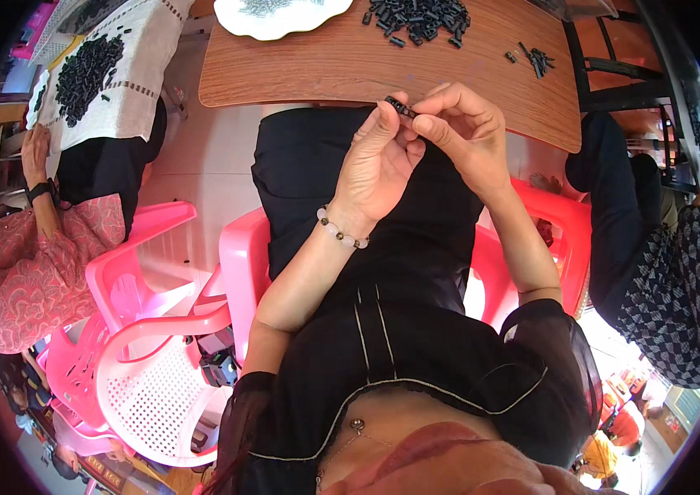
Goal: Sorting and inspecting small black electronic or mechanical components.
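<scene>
Above the near edge of the wooden table (300, 76), my two hands meet at one small black cylindrical part (398, 105). My left hand (376, 161) pinches it between thumb and fingertips and wears a bracelet of pale and dark beads (338, 233). My right hand (467, 132) has its thumb and forefinger pinched at the part's right end. Whatever tiny piece lies between those right fingertips is too small to name. A heap of similar black parts (422, 18) lies beyond my hands, with a few loose dark pieces (538, 60) to the right.
A white scalloped plate (271, 26) holding tiny shiny pieces stands at the far left of the table. Leftward, a person (53, 256) sits by a cloth-covered table (137, 70) bearing another black heap (90, 76). Someone else (671, 272) sits at right. Pink plastic chairs (152, 396) stand close by.
</scene>
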Available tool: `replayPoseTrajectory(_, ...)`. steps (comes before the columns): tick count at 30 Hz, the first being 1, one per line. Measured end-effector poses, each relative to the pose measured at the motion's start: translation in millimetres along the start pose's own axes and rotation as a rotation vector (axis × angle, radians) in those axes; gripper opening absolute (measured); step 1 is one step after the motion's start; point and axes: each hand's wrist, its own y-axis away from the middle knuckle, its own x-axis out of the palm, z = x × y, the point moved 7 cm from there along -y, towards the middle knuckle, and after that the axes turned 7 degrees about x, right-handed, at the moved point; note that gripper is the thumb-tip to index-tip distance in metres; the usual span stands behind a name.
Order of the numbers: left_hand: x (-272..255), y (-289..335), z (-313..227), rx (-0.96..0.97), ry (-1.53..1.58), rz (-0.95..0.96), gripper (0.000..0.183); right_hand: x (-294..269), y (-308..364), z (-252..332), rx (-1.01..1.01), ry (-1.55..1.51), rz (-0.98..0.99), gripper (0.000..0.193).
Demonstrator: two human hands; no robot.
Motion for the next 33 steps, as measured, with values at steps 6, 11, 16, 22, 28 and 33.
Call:
replayPoseTrajectory(6,2,0,1,0.012,-0.059,-0.022,0.027,-3,0,5,-0.108,0.133,-0.039,0.013)
replayPoseTrajectory(11,4,0,0,0.033,-0.078,-0.038,0.025,-3,2,9,-0.17,0.262,-0.014,0.009)
replayPoseTrajectory(16,3,0,-4,0.084,-0.118,-0.056,0.024,-1,4,15,-0.227,0.383,-0.023,0.01)
replayPoseTrajectory(22,3,0,-4,0.11,-0.124,-0.047,0.022,0,4,12,-0.186,0.274,-0.083,0.011)
replayPoseTrajectory(28,0,1,-1,0.075,-0.087,-0.086,0.022,2,4,10,-0.134,0.244,-0.092,0.01)
replayPoseTrajectory(33,4,3,-8,0.17,-0.188,-0.055,0.021,3,5,12,-0.204,0.304,-0.098,0.011)
